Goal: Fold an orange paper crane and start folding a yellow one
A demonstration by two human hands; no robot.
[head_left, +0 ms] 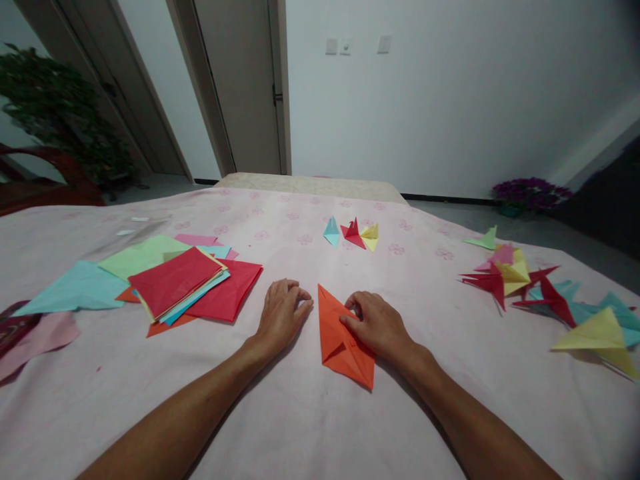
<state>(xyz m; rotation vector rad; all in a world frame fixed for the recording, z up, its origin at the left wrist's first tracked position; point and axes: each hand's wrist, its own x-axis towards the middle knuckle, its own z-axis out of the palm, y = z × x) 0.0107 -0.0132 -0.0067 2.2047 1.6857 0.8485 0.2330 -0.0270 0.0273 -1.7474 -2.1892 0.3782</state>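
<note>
A folded orange origami paper (336, 333) lies on the cloth in front of me, with a pointed top corner and creased flaps near its lower end. My right hand (380, 325) grips its right side, thumb on top and fingers curled at the edge. Just left of the paper, my left hand (283, 312) rests on the cloth, apart from it. Its fingers are loosely bent with the thumb apart, and nothing shows in them.
Stacked coloured paper sheets (175, 283) lie to the left. Folded paper cranes (354, 233) in blue, red and yellow stand farther back. More folded pieces (595, 333) spread along the right. A pink flowered tablecloth (280, 427) covers the table.
</note>
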